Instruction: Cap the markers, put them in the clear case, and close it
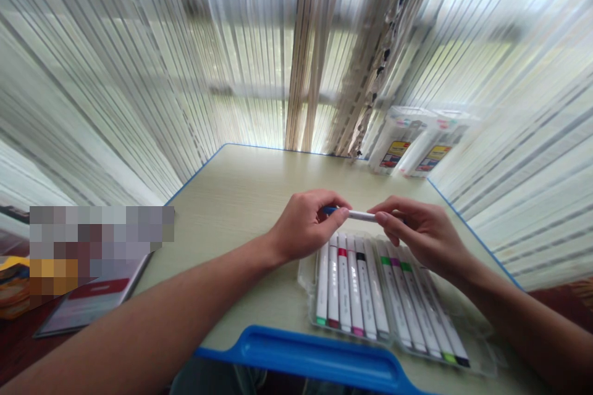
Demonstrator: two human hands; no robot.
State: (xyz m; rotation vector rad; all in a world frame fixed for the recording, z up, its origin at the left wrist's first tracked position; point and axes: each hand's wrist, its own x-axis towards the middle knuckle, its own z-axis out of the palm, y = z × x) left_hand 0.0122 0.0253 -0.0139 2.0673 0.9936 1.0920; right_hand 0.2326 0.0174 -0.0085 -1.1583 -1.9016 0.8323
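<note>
Both of my hands hold one white marker [362,216] level above the table, one hand at each end. My left hand [309,222] pinches its left part, where a blue end shows by the palm. On the other end, the thumb and fingers of my right hand [417,228] are closed; that tip is mostly hidden. Just below the hands lies an opened clear plastic case [306,278] on the table. White markers [356,296] with coloured bands and ends rest side by side in its two halves. My hands cover the upper ends of some.
The pale table [222,197] has a blue rim and a blue front tray [319,352]. Two clear marker packages [393,142] stand at the far right corner. A flat item with a red band [102,290] lies left of the table. String curtains [259,62] hang behind.
</note>
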